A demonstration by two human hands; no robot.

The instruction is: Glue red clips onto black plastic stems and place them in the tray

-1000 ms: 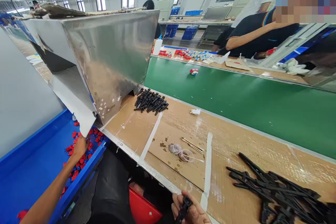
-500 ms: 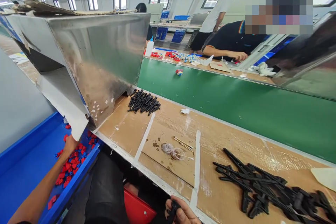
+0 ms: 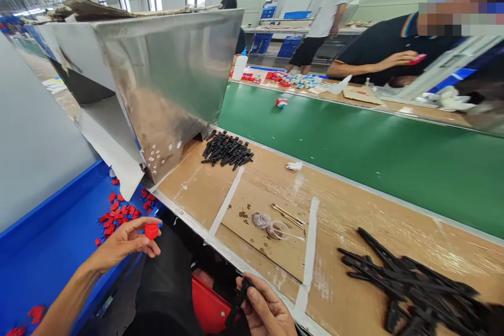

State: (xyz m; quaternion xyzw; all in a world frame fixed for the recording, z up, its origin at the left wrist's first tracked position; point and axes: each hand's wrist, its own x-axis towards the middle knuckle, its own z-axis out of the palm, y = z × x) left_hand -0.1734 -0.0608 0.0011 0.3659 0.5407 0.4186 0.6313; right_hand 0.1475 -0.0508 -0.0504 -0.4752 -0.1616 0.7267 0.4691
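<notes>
Between the thumb and fingers of my left hand (image 3: 128,241) is a small red and blue piece (image 3: 151,231), held above the edge of the blue bin (image 3: 51,207). Red and blue pieces (image 3: 118,212) lie heaped inside that bin. My right hand (image 3: 264,304) grips a black part (image 3: 239,300) at the front edge of the bench. On the cardboard-covered bench, a pile of small black parts (image 3: 227,148) sits by the metal hopper, and longer black parts (image 3: 409,278) lie at the right. Cotton swabs (image 3: 289,215) and a small clear dish (image 3: 277,230) rest between white tape strips.
A large metal hopper (image 3: 169,79) stands at the left of the bench. Beyond the bench runs a green conveyor belt (image 3: 334,152) with a red and white piece (image 3: 281,103) on it. Across it, a person (image 3: 378,55) holds a red item.
My left hand has come up out of the bin with a red and blue piece. My right hand still holds the black part, now more in view. The view has shifted left.
</notes>
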